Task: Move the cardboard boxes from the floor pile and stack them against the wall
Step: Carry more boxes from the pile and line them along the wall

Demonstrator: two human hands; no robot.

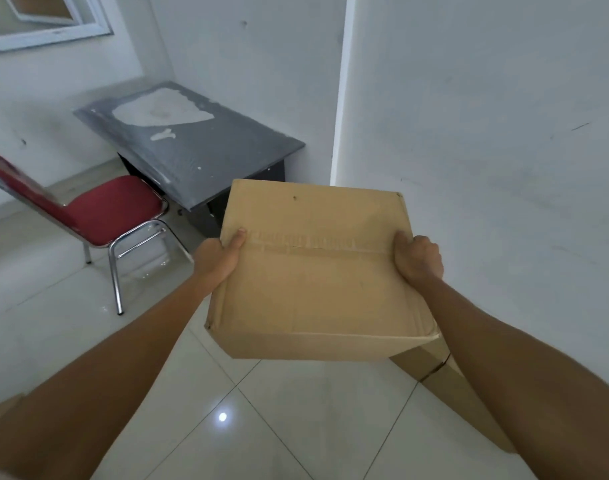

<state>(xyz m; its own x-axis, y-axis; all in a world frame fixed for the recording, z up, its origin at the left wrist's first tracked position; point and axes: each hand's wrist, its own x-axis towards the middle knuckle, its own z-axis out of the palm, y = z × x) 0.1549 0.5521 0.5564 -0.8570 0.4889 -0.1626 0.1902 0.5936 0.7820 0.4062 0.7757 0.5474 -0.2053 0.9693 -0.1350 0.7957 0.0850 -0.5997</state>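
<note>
While both hands carry a box (317, 271) up off the tiled floor (296, 427), the room's other things sit to the left and behind it. Farthest left, a red chair (105, 213) with chrome legs stands on the tiles, its seat turned toward a dark desk (192, 147) whose top shows a pale worn patch. That desk is pushed into the corner, its right end against the white wall (486, 133), and the box's far left corner overlaps it in view. The left hand (220, 258) clamps the box's left edge, thumb flat on top, the other fingers hidden beneath. The right hand (417, 259) grips the right edge, fingers curled over it. Bare tiles lie open between chair and box and below the box toward the viewer. Right of that, under the held box and the right forearm, a second box (438, 372) rests on the floor along the wall's foot.
</note>
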